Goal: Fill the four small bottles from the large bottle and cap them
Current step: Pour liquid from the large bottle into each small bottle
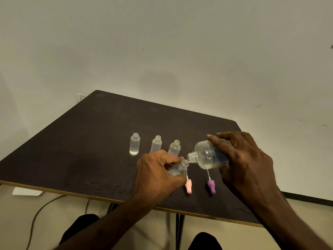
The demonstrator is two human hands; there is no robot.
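My right hand (pixel 241 163) grips the large clear bottle (pixel 207 156), tipped on its side with its neck pointing left. Its mouth meets the open neck of a small bottle (pixel 181 168), which my left hand (pixel 158 174) holds tilted just above the dark table (pixel 90 141). Clear liquid lies in the low side of the large bottle. Three other small bottles (pixel 134 144) (pixel 156 144) (pixel 174 147) stand uncapped in a row behind my left hand. A pink spray cap (pixel 188 187) and a purple spray cap (pixel 211 185) lie on the table near the front edge.
The table's front edge runs just below the caps. A cable (pixel 45 204) and a white object (pixel 27 191) lie on the floor to the left, under the table. My dark-clad knees show at the bottom. A plain wall stands behind.
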